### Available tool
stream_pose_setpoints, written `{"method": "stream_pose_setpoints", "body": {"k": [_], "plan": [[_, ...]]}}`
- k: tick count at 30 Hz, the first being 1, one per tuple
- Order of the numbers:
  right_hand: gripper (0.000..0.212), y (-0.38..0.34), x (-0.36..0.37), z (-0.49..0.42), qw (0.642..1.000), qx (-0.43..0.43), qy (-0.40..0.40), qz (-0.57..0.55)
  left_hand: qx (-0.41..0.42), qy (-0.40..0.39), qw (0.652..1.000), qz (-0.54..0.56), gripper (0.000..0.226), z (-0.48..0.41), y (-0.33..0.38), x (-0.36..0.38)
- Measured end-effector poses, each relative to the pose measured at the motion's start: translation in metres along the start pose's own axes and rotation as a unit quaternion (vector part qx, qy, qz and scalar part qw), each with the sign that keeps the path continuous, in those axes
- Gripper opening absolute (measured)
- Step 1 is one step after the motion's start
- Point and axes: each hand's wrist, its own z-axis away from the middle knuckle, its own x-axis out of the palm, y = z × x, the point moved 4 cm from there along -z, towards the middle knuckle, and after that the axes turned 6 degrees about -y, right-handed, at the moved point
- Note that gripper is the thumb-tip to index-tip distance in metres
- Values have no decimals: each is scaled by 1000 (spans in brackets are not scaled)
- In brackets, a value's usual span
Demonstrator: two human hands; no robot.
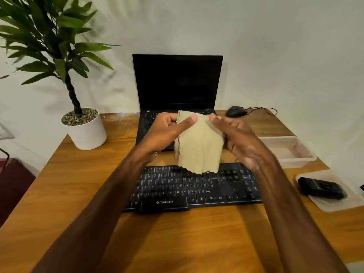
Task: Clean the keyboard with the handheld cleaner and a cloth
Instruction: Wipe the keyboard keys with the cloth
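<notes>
Seeing the wooden table (59,194) on my feed, black keyboard (197,191) with long axis left to right, front edge toward me, beige cloth (199,146) hanging lengthwise over its far edge, left hand (165,133) pinching one top corner, right hand (238,140) pinching the other.

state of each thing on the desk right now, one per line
black full-size keyboard: flat on wooden table, no hand on it
beige frayed cloth: held up above the keyboard, pinched by left hand and right hand
black laptop: lid open, screen dark
black handheld cleaner: lying on clear plastic lid, not held
clear plastic box: open-topped
</notes>
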Motion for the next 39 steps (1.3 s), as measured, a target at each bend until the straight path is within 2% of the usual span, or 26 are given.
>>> {"method": "stream_pose_setpoints", "body": {"k": [2,4,7,10,12,14,18,20,24,27,29,32,35,37,39], "plan": [[35,15,4,-5,999,35,-40,-1,0,59,998,3,29,-7,-8,-7],[29,27,8,-9,998,37,-48,2,-11,86,996,-13,29,-11,-18,-7],[28,41,5,-14,998,24,13,-56,-53,52,997,-15,31,-8,-32,-1],[45,56,-4,-16,991,31,97,-92,-126,-6,992,26,50,-2,-44,4],[52,65,-8,-15,982,32,159,-101,-139,-33,989,43,60,1,-49,8],[48,72,-10,-13,977,24,185,-103,-124,-34,991,47,59,1,-49,9],[39,80,-4,-10,992,7,83,-90,-47,56,997,-2,29,-6,-49,4],[40,78,-4,-8,996,-16,70,-61,-18,41,998,-54,16,-14,-48,0],[43,75,-12,-6,991,-63,104,-50,-28,-92,990,-107,37,-23,-46,0],[50,77,-16,-6,993,-66,99,-21,8,-97,974,-203,46,-27,-44,-1],[49,78,-16,-8,991,-72,100,55,37,-81,963,-255,41,-30,-43,1],[33,79,-14,-10,963,-104,126,213,82,-72,946,-305,24,-28,-41,8],[21,77,-14,-9,944,-117,157,266,102,-71,938,-324,24,-26,-39,5],[19,76,-15,-8,967,-101,145,183,58,-94,955,-275,29,-27,-44,-1],[22,78,-10,-6,989,-67,113,62,-14,-137,982,-131,31,-25,-51,-1]]}}
